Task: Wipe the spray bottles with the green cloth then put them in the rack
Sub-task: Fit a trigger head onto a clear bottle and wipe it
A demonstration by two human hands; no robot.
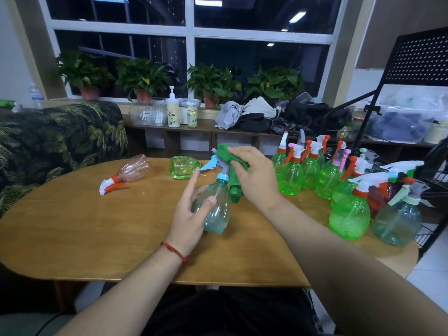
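Over the middle of the wooden table (84,226), the left hand (191,210) grips the teal spray bottle (219,214), thumb curled across its body, forefinger sticking out. The right hand (257,175) clutches the green cloth (236,190), bunched over the bottle's trigger head. The black rack (417,57) stands off to the right.

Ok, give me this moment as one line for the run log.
step: wiping | left hand: holds teal bottle body | right hand: holds green cloth on its spray head | racked: not yet

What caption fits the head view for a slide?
Left hand holds a teal spray bottle; right hand holds the green cloth on its sprayer head.
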